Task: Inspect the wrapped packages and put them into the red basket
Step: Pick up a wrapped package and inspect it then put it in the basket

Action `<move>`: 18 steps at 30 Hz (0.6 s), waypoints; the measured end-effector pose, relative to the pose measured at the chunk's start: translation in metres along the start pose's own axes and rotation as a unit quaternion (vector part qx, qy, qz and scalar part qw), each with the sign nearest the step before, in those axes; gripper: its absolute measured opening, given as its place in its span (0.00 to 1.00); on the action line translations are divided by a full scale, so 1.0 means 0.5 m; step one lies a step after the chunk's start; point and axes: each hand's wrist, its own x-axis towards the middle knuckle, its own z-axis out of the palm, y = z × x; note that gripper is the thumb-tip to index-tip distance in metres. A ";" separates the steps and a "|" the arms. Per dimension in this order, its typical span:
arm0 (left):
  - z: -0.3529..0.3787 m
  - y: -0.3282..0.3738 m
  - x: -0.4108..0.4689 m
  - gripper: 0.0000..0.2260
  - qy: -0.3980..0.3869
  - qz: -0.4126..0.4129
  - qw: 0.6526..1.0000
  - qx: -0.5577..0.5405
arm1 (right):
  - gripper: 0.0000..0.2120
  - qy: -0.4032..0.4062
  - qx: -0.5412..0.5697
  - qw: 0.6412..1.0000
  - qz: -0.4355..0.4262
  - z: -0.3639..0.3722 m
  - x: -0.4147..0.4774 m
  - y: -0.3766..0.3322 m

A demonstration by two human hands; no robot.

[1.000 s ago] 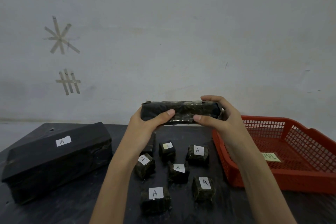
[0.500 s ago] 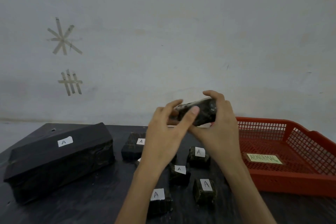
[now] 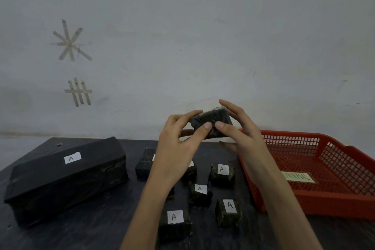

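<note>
Fingers (image 3: 207, 126): both thumbs press the near face of the held package (image 3: 213, 119), almost tip to tip. The left hand (image 3: 174, 146) curls round its left side and the right hand (image 3: 243, 136) arches over its top and far side. Both hands grasp it.
Held package: raised clear of the counter (image 3: 91, 229) in front of the wall, just left of the red basket (image 3: 334, 205), with its short end towards the camera.
Change: a second ago it was held broadside, its long face to the camera and one hand at each end. Half a second ago it was mid-turn. Now it is end-on and the two hands have closed in together around it.
Meaning for the task: inspection of this package looks to be under way, with a fresh face being brought round. It has not yet gone into the basket.
Red basket: sits on the right of the counter with no package visible inside. Only a pale label (image 3: 298, 176) lies on its floor, partly hidden by the right forearm.
Waiting: the large package (image 3: 65, 178), tagged "A", lies at the left. The small packages (image 3: 222, 174) are scattered between and around the forearms, none of them handled.
Next move, as a guess: a short carry to the right, over the rim and down.
</note>
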 end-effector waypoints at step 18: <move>0.018 -0.012 0.004 0.13 0.068 0.129 0.985 0.096 | 0.19 0.085 -0.023 0.993 -0.083 0.011 0.000 0.012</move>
